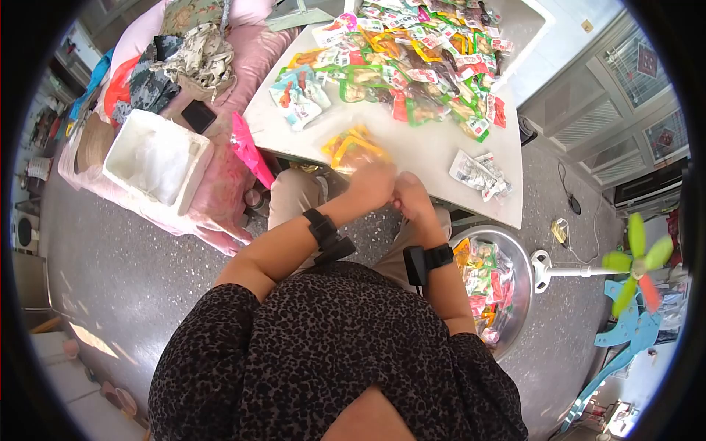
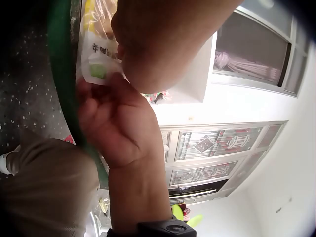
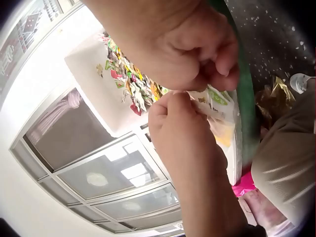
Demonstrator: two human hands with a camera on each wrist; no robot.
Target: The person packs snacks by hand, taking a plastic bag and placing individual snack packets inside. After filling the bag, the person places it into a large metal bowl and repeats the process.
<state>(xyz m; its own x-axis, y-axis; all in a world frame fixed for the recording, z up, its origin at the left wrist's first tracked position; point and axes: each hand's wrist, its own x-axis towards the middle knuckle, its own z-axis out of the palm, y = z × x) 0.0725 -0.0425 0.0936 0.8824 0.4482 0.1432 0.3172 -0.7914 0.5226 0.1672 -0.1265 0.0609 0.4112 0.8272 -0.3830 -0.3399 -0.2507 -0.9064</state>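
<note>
In front of me at the table's near edge lies a clear plastic food packet [image 1: 357,149] with yellow print. The left wrist view shows the packet [image 2: 98,49] with a white end and a green patch. My left hand [image 1: 372,184], fingers curled, grips the packet's near end; its knuckles face the right wrist camera. Close beside it, my right hand [image 1: 413,197] pinches the same end between thumb and fingers, as seen in the left wrist view. The hands nearly meet, and the fingertips of my left hand [image 3: 182,118] are mostly hidden.
A heap of colourful packets [image 1: 419,59] covers the far part of the white table [image 1: 434,143]. Blue-white packets [image 1: 300,95] and silver-white packets [image 1: 482,176] lie apart. A metal basin [image 1: 521,272] of packets stands right, near a fan [image 1: 638,263]. A foam box [image 1: 154,162] and pink umbrella [image 1: 250,151] are left.
</note>
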